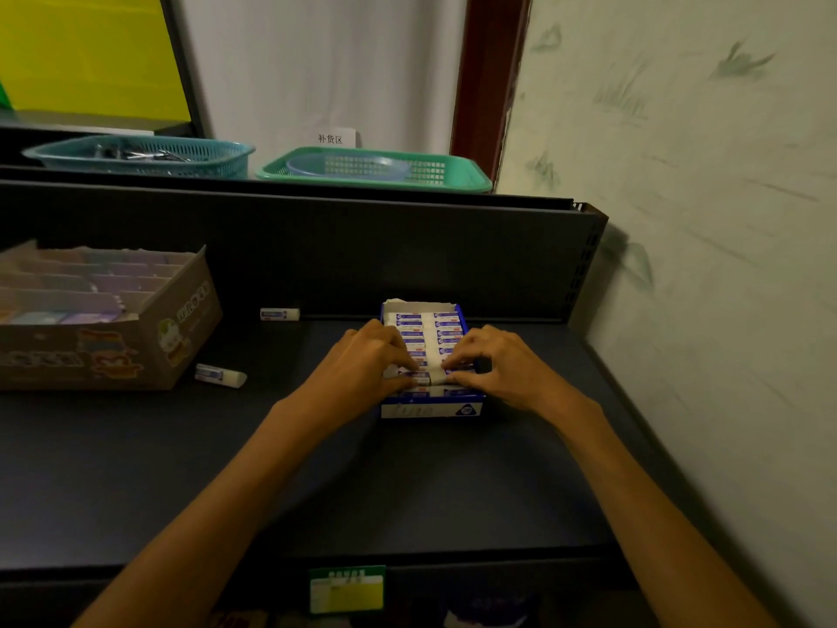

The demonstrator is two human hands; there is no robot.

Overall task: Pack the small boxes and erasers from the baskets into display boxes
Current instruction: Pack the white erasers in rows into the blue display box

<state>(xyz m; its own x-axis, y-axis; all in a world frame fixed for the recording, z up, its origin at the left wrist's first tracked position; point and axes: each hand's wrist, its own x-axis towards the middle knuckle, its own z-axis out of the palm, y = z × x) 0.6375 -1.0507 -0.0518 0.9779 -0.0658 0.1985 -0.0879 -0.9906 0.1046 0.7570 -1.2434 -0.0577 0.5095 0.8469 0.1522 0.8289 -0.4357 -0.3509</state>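
Seating the near-row erasers in the blue display box

Going from the left: a brown cardboard display box (106,317) with purple dividers stands at the left end of the dark shelf (453,491). Just right of it lie two loose erasers, one (220,374) near the box's front corner, the other (279,314) against the back panel, both with long axes running roughly left to right. They lie well to the left of both hands, so the left hand is the nearer one for picking them up.

At centre, the left hand (362,360) rests over the left column of the blue display box (430,407), its fingertips curled down onto an eraser in the box (414,378) in the near rows. The erasers inside lie in two columns, long axes across the box, so a new one has to go in crosswise. The right hand (493,360) mirrors it on the right column, fingers bent and pinching or pressing the erasers there; which of the two is unclear. The fingertips almost meet over the middle seam.

On the upper ledge behind sit a teal basket (140,156) on the left and a green basket (376,170) on the right, the latter with a pale bowl inside
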